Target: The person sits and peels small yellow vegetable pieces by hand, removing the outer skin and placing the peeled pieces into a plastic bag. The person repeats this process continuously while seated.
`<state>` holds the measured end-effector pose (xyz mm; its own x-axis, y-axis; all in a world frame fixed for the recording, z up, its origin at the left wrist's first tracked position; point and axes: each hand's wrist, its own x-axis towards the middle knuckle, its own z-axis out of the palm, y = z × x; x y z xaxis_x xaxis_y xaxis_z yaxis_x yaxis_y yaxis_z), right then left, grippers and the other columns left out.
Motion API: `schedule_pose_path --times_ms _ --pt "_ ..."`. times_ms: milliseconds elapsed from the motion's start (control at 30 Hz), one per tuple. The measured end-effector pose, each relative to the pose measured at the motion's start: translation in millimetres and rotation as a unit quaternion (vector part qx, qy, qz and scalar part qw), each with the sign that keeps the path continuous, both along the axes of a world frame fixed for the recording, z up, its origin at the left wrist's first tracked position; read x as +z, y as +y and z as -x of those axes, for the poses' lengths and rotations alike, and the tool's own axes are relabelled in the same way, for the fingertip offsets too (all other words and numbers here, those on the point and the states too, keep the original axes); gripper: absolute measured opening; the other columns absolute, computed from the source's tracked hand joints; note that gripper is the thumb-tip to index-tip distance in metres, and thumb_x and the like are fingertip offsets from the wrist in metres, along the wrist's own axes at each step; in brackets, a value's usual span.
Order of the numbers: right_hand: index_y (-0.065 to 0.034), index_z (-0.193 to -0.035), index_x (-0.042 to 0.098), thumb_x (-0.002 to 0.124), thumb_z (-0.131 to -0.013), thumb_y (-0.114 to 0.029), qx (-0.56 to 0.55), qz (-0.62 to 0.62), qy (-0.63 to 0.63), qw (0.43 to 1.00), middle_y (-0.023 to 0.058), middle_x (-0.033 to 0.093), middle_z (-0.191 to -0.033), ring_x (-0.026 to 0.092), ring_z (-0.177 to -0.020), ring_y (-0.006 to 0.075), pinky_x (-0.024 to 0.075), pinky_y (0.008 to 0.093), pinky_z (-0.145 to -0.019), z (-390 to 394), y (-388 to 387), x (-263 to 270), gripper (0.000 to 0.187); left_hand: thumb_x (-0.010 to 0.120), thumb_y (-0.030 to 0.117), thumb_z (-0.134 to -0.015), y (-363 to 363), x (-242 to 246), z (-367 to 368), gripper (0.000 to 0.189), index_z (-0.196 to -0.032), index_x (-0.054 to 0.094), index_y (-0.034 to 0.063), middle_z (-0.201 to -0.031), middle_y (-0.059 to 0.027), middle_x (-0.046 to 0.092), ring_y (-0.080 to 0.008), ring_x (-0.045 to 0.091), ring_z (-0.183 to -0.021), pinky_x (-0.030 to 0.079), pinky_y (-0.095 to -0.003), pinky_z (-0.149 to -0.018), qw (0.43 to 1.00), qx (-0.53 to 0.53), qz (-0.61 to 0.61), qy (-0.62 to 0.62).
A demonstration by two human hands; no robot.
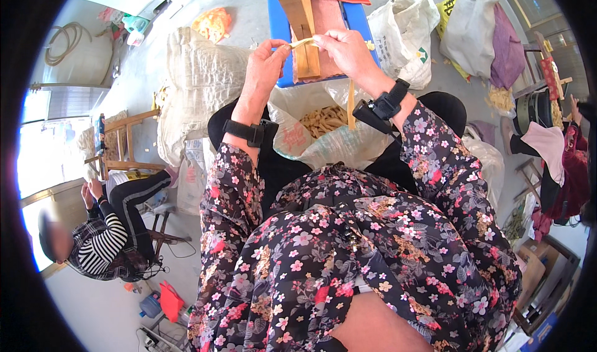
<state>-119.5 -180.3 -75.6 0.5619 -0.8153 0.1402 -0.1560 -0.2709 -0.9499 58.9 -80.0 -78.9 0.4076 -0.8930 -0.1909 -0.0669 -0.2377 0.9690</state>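
Observation:
My left hand [268, 65] pinches one end of a pale yellow flat strip [302, 43] between thumb and fingertips. My right hand [347, 53] grips the same strip a short way along, so it spans the gap between both hands. A longer tail [351, 107] hangs below my right wrist. Just behind the strip stands an upright wooden block [305, 65] with a slanted wooden piece at its top. It rests on a pink cloth [329, 18] over a blue plastic stool [280, 14]. Between my knees, an open woven sack [298, 149] holds many small tan pieces [324, 120].
Stuffed woven sacks stand at left [200, 81] and right [403, 35]. An orange bag [212, 24] lies on the floor. One person [107, 230] sits at left near a wooden frame [133, 142]; another person [566, 165] is at the right edge.

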Motion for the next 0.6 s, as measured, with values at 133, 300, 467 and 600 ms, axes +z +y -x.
schedule_pose_path --times_ms 133,300,467,600 --pt "0.0024 -0.076 0.066 0.059 -0.092 -0.025 0.003 0.102 0.114 0.988 0.0174 0.063 -0.070 0.060 -0.061 0.0318 0.0453 0.0423 -0.058 -1 3 -18 0.032 0.065 0.023 -0.085 -11 -10 3 0.022 -0.095 0.068 0.0031 -0.077 -0.0099 0.068 -0.0200 0.063 -0.065 0.050 -0.0333 -0.064 0.982 -0.013 -0.032 -0.186" --pt "-0.0011 -0.089 0.065 0.052 -0.095 -0.027 -0.044 0.126 0.221 0.966 0.0211 0.064 -0.079 0.061 -0.075 0.0430 0.0473 0.0500 -0.065 19 15 -6 0.029 0.067 0.015 -0.084 27 -8 9 0.024 -0.104 0.069 0.0037 -0.086 -0.0103 0.067 -0.0162 0.061 -0.074 0.048 -0.0311 -0.069 0.965 -0.052 -0.063 -0.249" --pt "-0.0069 -0.095 0.065 0.060 -0.091 -0.015 -0.009 0.337 -0.015 0.941 0.0111 0.065 -0.078 0.062 -0.079 0.0314 0.0489 0.0421 -0.071 24 67 40 0.011 0.067 0.015 -0.086 76 -11 38 0.023 -0.104 0.069 0.0013 -0.097 -0.0162 0.069 -0.0250 0.064 -0.095 0.049 -0.0353 -0.084 0.966 -0.088 0.087 -0.228" --pt "-0.0033 -0.101 0.064 0.066 -0.088 -0.008 0.088 0.307 -0.129 0.939 0.0109 0.064 -0.089 0.061 -0.082 0.0308 0.0498 0.0384 -0.073 18 119 47 0.014 0.052 0.013 -0.097 101 -22 80 0.025 -0.116 0.061 0.0006 -0.099 -0.0139 0.069 -0.0189 0.063 -0.098 0.047 -0.0357 -0.087 0.947 -0.211 0.077 -0.229"
